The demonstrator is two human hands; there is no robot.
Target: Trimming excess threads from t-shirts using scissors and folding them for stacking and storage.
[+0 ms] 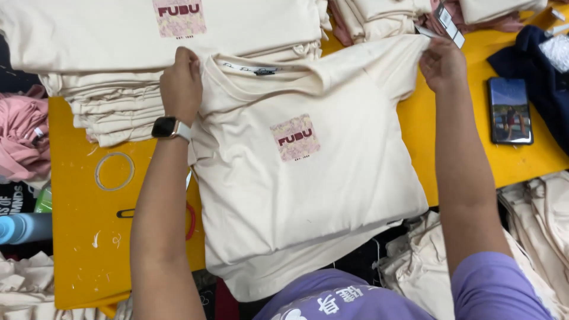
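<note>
A cream T-shirt (308, 189) with a small pink and dark red square print lies face up on the yellow table (83, 237), its hem hanging over the near edge. My left hand (181, 83), a smartwatch on its wrist, pinches the shirt's left shoulder by the collar. My right hand (441, 62) grips the far edge of the right sleeve. A tall stack of folded cream shirts (118, 112) sits just behind and left of my left hand, with another printed shirt on top.
A phone (510, 111) lies on the table at right, beside dark blue cloth (542, 71). More folded cream and pink garments (385, 18) with tags sit at the back. A clear ring (114, 171) and red-handled scissors (189, 220) lie at left. Pink clothes (21, 136) and cream piles (533, 225) flank the table.
</note>
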